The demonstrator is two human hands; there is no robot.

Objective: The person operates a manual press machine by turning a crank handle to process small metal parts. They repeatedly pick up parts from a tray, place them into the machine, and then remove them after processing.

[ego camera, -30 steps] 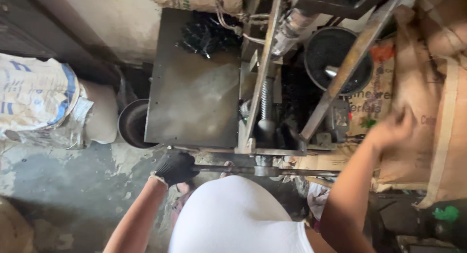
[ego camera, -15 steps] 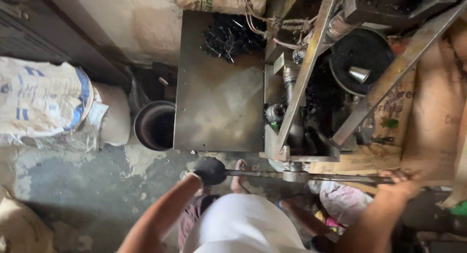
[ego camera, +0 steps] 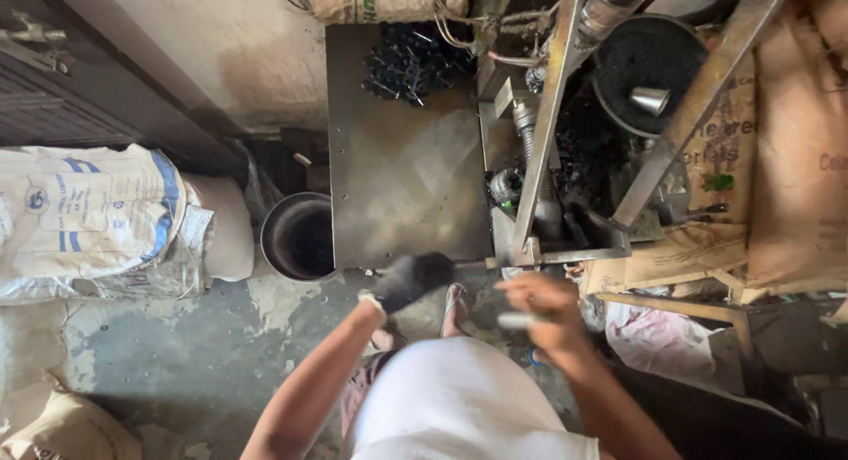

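Note:
My left hand (ego camera: pixel 413 279), in a black glove, is closed on the end of a thin metal rod (ego camera: pixel 473 264). The rod runs along the near edge of a grey steel table (ego camera: pixel 397 168) into a metal press frame (ego camera: pixel 546 133). My bare right hand (ego camera: pixel 543 303) is blurred, just below the frame's near corner. It is closed on a short pale handle (ego camera: pixel 515 320). A heap of small black parts (ego camera: pixel 411 62) lies at the table's far end. Inside the frame there are more black parts around a vertical screw (ego camera: pixel 526 124).
A dark round bucket (ego camera: pixel 300 237) stands left of the table. Printed white sacks (ego camera: pixel 88 217) lie at the left and brown sacks (ego camera: pixel 795 142) at the right. A black pan (ego camera: pixel 618 58) holds a metal cone (ego camera: pixel 651 99). The concrete floor (ego camera: pixel 177 354) is stained.
My right hand has come in from the far right, along the horizontal bar, to the frame's near corner. My gloved left hand stays on the rod. The view has shifted left.

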